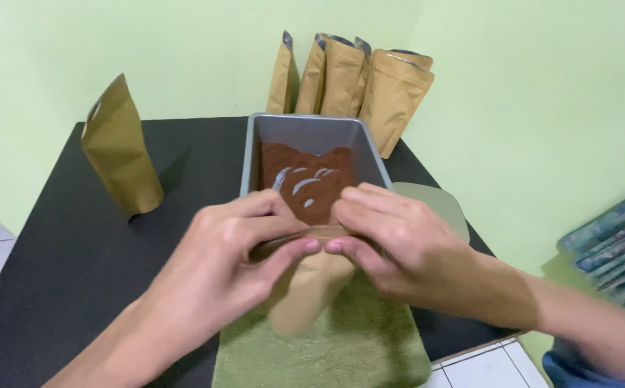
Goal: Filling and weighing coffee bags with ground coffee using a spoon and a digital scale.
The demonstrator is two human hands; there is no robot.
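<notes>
Kraft pouch [309, 287], plain tan paper w/ no print showing, sits dead center of the view, standing over the green towel [370, 345] at 6 o'clock. Both hands are on its top edge: left hand [233, 251] pinches the rim from the 9 o'clock side, thumb and fingers closed on it, and right hand [391, 241] does the same from 3 o'clock, fingertips nearly meeting in the middle. Lower body of the pouch is a bit blurred, so can't tell how full it is.

Right behind the hands at 12 o'clock is a grey metal loaf pan [309, 133] w/ reddish-brown powder [305, 183] piled toward the near end (a few scoop marks show bare metal through it). Pouch top looks just beside the pan's near rim, maybe touching, can't say.

Room-wise: the black table [75, 251] is open on the left half, its right edge runs close by the right forearm, and white floor tile shows past it at 5 o'clock. A pale round-cornered lid or board [442, 205] lies at 3 o'clock.

Other packages: one olive-tan pouch [120, 147] stands alone at 10 o'clock, well apart. A row of tan pouches [359, 82] w/ silvery inner lining leans on the pale green wall at 12–1 o'clock, just behind the pan.
</notes>
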